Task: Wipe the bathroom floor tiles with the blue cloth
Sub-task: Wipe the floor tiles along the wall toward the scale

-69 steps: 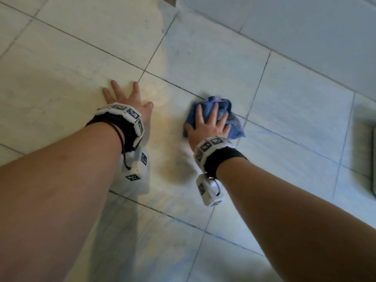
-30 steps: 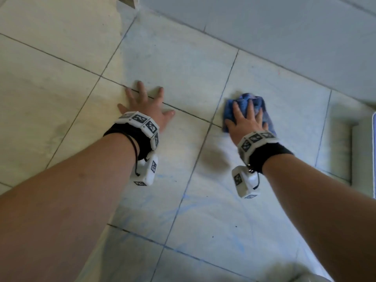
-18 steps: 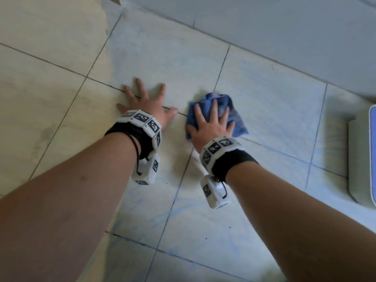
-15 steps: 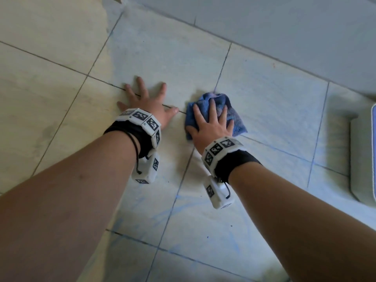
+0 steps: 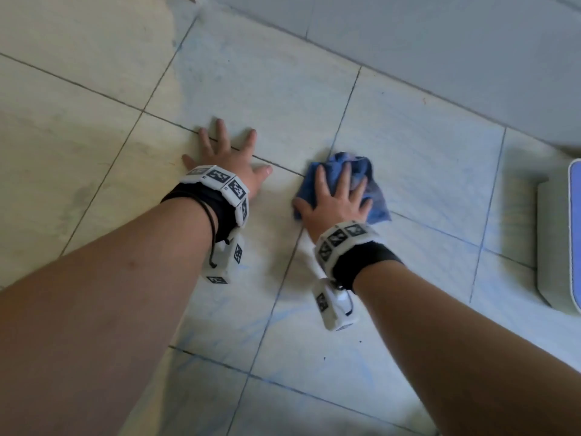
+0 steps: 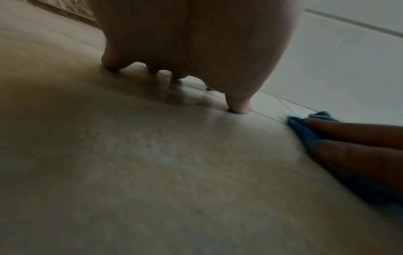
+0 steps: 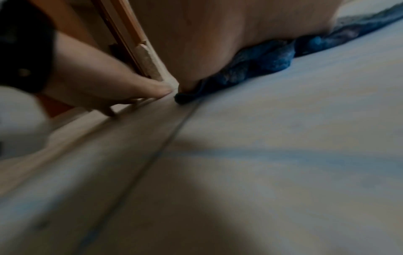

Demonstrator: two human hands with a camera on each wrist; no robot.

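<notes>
Head looks down; wrists skim floor tiles (image 5: 408,146).

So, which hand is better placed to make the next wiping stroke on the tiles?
The right hand: it already presses the crumpled blue cloth flat on the pale floor tiles. The left hand only rests spread on bare tile, apart from the cloth.

Pale floor tiles (image 5: 408,127) (blue-streaked) bear a crumpled blue cloth (image 5: 371,202).

You are in a home bathroom: pale marbled floor tiles (image 5: 405,127) with dark grout lines under your fingers, a tiled wall (image 5: 440,42) beyond them, a wooden door frame (image 7: 130,43) further left.
</notes>
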